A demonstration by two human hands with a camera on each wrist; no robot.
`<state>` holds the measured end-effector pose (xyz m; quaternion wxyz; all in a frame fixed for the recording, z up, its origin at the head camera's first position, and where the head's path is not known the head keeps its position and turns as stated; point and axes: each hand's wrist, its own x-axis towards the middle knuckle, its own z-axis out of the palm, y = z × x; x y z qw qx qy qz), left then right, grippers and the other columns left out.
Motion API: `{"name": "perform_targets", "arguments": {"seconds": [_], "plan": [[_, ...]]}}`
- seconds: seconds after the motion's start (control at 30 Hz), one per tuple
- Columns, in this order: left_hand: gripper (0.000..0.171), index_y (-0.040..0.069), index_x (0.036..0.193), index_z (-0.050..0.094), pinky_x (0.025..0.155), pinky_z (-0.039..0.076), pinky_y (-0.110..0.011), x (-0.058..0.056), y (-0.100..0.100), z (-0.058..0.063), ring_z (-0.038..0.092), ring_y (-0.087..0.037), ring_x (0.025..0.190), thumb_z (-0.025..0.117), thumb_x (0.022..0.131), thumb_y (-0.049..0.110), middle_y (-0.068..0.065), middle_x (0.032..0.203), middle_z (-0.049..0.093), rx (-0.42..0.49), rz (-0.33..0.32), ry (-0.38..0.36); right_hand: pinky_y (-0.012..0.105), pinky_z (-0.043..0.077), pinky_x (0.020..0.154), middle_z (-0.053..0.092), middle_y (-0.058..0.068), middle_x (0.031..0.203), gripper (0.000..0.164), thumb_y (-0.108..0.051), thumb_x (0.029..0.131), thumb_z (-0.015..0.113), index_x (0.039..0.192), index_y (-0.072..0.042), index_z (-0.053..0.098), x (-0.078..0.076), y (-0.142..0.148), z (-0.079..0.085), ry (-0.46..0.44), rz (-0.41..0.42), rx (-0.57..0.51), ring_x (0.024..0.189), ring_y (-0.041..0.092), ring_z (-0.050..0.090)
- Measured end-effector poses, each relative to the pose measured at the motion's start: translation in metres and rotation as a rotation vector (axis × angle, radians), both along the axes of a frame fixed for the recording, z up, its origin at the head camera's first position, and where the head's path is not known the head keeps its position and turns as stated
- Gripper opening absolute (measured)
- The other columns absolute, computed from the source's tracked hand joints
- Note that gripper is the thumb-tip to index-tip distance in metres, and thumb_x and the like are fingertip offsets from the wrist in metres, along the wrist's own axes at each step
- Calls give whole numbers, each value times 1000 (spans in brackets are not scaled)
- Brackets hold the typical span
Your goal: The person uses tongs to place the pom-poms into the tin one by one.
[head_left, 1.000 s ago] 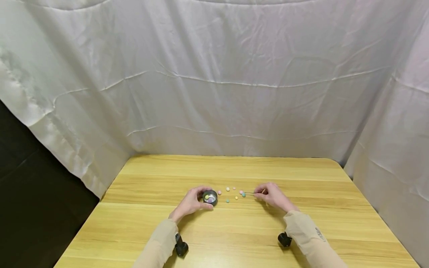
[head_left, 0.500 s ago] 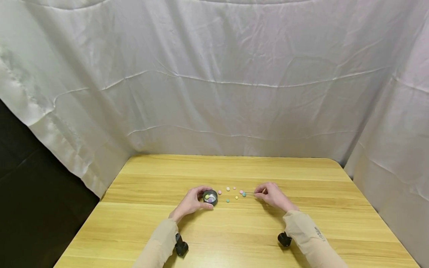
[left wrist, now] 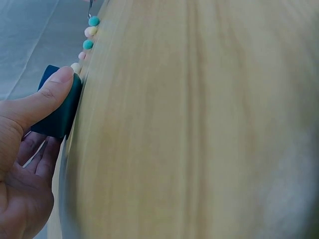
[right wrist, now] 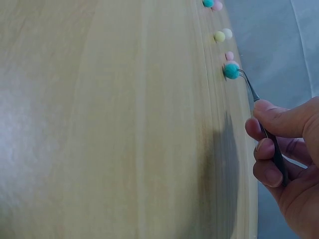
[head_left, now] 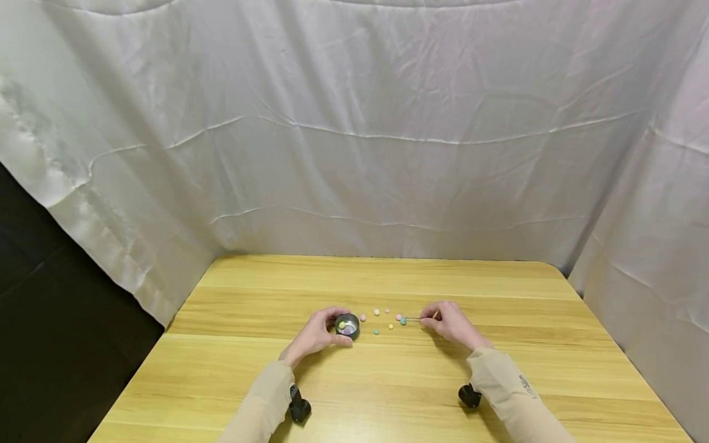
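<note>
Wooden table (head_left: 388,387) | left grip (head_left: 318,335): curled round dark cup (left wrist: 63,113) | right grip (head_left: 450,323): pinching tweezers (right wrist: 278,158), tips at teal ball (right wrist: 231,70) on table | step (judged): seizing ball | next move likely needs even squeeze

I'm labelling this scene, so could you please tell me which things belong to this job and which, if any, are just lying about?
Likely for the job:
dark bowl, in the left hand
tweezers, in the right hand
teal ball at the tweezers' tips
other balls, in the bowl and on the wooden table

Likely just surroundings:
pale curtain
wrist cameras
</note>
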<state>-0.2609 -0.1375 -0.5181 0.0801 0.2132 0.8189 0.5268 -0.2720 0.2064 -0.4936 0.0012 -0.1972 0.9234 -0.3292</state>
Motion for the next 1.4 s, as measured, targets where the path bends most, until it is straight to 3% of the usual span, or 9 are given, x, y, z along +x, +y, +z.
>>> {"name": "perform_targets", "arguments": {"seconds": [1.0,1.4], "plan": [[64,-4,135,56,105,50,-54,2,0,0,62,-41,121,84,78,3,-25,131,62,21,-5,-12,20,42,52,71,10,84,10,-7,94,67,97,-3,76,4,-6,9,-56,-21,-80,64,11,52],[64,0,135,58,103,54,-43,0,-1,-1,64,-35,119,86,79,12,-20,131,64,-28,-2,-4,19,42,51,74,7,83,10,-8,94,68,95,-4,77,7,-21,13,29,10,-64,61,5,51]]}}
